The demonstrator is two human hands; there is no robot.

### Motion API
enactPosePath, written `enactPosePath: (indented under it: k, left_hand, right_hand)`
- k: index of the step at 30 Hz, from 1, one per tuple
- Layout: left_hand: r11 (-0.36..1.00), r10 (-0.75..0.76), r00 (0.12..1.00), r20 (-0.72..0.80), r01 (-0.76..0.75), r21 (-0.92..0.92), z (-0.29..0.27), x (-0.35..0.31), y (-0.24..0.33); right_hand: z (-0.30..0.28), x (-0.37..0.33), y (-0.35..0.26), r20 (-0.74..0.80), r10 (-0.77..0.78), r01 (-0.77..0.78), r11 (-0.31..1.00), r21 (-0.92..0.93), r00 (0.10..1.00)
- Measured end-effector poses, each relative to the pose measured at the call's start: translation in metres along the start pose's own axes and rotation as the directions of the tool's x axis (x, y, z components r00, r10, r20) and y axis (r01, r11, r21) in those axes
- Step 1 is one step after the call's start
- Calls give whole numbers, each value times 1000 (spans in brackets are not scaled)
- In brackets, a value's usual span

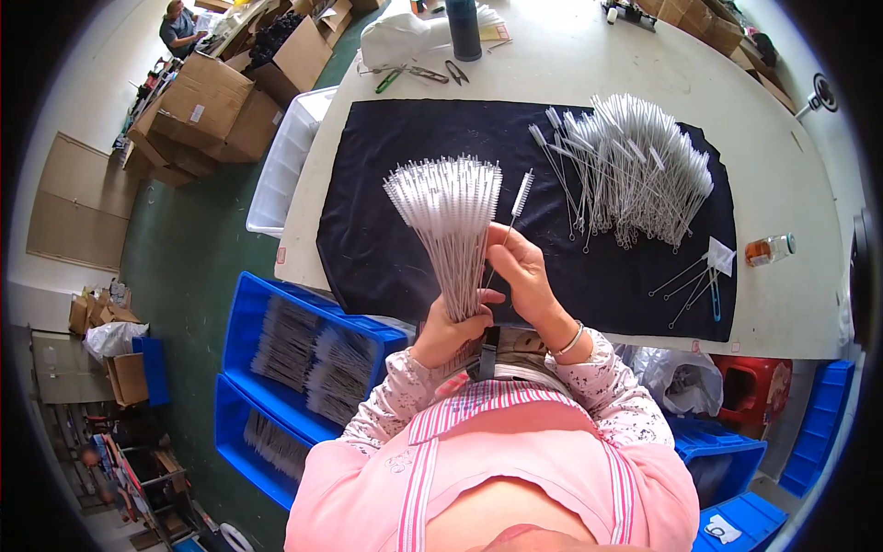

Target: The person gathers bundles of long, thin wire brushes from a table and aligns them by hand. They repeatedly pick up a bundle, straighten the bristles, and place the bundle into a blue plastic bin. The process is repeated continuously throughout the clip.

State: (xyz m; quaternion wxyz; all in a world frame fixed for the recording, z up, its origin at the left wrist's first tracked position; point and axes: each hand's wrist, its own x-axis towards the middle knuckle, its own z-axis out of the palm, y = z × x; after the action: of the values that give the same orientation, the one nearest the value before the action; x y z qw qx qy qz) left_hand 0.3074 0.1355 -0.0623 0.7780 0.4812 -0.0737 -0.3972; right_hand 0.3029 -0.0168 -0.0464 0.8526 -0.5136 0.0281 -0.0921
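Observation:
My left hand [451, 331] is closed round the wire stems of a thick bundle of straw brushes [448, 207], white bristles upward. Just right of the bundle, my right hand [521, 271] pinches a single straw brush [521, 195] by its thin stem, its bristle head up. Both hands are over the near edge of a dark cloth [386, 138] on the table. To the right on the cloth lies a large heap of straw brushes [635, 166], their looped wire ends toward me. A few loose brushes lie at the heap's left side.
Snips [456, 72] and a green-handled tool [390, 80] lie at the back beside a dark bottle [463, 32]. Right are a small jar [770, 249] and a blue-handled tool [716, 299]. Blue bins [241, 336] of brushes stand left below the table. Another person [181, 32] is far left.

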Motion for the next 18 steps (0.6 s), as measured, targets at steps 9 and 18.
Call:
enactPosePath:
  k: [9, 18]
  left_hand:
    - [977, -102, 995, 19, 104, -185, -13, -1, -7]
    - [919, -9, 995, 104, 49, -390, -17, -2, -11]
  right_hand:
    - [-7, 13, 2, -3, 140, -139, 987, 87, 990]
    - [-6, 22, -7, 82, 275, -286, 908, 307, 958]
